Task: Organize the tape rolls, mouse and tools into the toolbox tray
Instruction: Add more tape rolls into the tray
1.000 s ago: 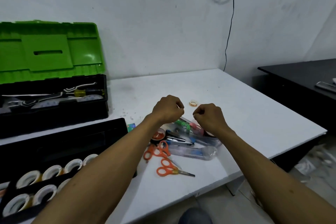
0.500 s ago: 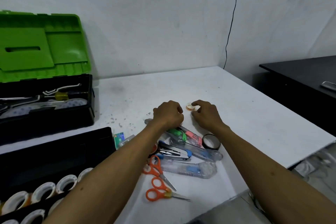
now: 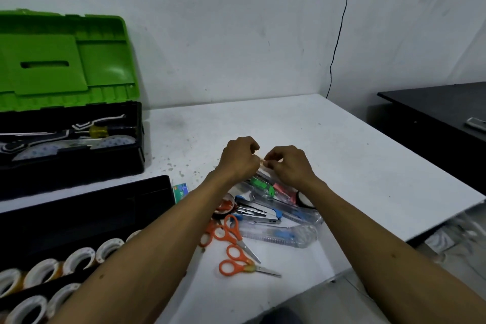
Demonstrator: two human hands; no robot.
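Left grip (image 3: 240, 158) and right grip (image 3: 288, 166) pinching small tape roll (image 3: 261, 162) together, orange scissors (image 3: 236, 231) nearer on white surface (image 3: 355, 155)

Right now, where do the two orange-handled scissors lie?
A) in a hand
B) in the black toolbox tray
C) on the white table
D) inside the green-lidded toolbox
C: both orange-handled scissors lie flat on the white table, right of the black toolbox tray.

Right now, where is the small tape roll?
Head view: the small tape roll is pinched between left hand and right hand, over the table, just beyond the cutters.
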